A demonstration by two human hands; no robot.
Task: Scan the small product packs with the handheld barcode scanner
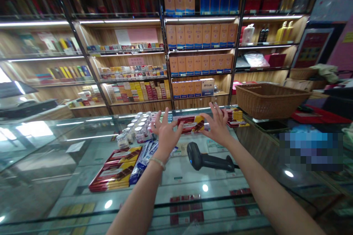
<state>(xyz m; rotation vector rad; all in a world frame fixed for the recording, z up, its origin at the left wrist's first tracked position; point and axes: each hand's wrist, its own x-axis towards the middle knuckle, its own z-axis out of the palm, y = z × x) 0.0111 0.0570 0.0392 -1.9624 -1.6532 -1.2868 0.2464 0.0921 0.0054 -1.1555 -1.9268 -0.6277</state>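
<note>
Between my two hands is a red-and-yellow chocolate snack packet (190, 125), raised at the far side of the glass counter (176, 191). My left hand (166, 136) pinches its left end, with the other fingers lifted. At the right end, my right hand (219, 126) grips it with thumb and finger, the remaining fingers spread upward. A black barcode scanner (208, 159) lies below the packet. Similar red-and-yellow packets (117, 169) lie in rows at left, beside blue-and-white packets (143, 159) partly hidden by my left hand. More packets (234, 115) are stacked behind my right hand.
Several small clear jars (138, 128) with pale lids stand behind my left hand. A wicker basket (271, 97) is at the right. Lit shelves (201, 51) of boxes and bottles line the back. Goods (186, 209) show under the glass.
</note>
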